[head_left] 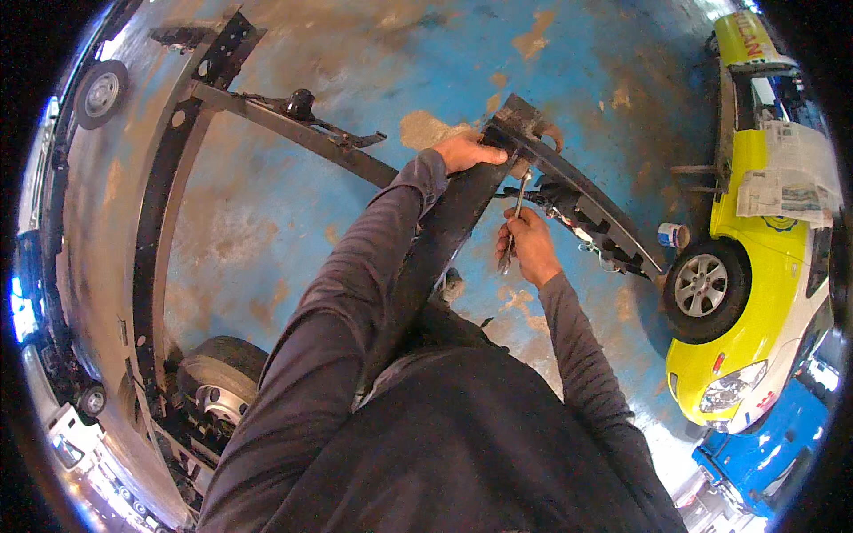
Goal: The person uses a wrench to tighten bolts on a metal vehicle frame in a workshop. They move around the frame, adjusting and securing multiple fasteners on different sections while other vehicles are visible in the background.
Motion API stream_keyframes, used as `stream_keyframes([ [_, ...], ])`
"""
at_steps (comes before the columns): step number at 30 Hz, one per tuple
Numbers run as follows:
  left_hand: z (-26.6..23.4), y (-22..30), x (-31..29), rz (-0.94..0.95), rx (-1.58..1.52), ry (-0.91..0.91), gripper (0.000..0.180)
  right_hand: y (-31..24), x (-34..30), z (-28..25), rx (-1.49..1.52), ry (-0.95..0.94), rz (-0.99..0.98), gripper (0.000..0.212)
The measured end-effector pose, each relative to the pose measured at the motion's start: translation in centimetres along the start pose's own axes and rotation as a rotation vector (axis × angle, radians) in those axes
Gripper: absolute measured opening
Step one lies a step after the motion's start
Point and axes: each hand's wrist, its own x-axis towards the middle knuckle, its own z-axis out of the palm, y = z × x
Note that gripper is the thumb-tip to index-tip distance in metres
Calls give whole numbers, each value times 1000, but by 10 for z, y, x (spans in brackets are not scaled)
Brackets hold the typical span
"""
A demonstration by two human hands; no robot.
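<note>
Head view | left hand (pixel 468 152) clamped over black frame rail (pixel 444 231), frame centre | right hand (pixel 526 246) grip closed on wrench (pixel 514 222) at bracket (pixel 569 200) | I judge bolt-turning underway; next needs a steady swing, rail braced.

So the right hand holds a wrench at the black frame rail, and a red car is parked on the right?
Not quite. The head view shows the right hand holding the wrench at the black frame rail, but the car on the right is yellow, not red.
</note>
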Motion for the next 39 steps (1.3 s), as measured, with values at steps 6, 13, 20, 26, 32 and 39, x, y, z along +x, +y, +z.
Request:
stream_keyframes([
  [6, -14, -29, 19, 31, -58, -20, 52, -27, -13, 5, 198, 61, 166, 16],
  [13, -2, -5, 3, -18, 11, -7, 57, -14, 0, 3, 405, -39, 283, 14],
  [20, -3, -12, 10, 18, 79, -2, 48, 59, 15, -1, 104, 157, -97, 12],
  [26, -2, -8, 7, 64, 44, -27, 48, 76, 46, 6, -48, 186, -131, 7],
  [32, -1, -3, 5, 89, 49, -42, 46, 145, 115, -11, -447, 422, -510, 8],
  [39, 1, 2, 1, 42, 149, 9, 51, 153, 129, -22, -396, 122, -320, 11],
])
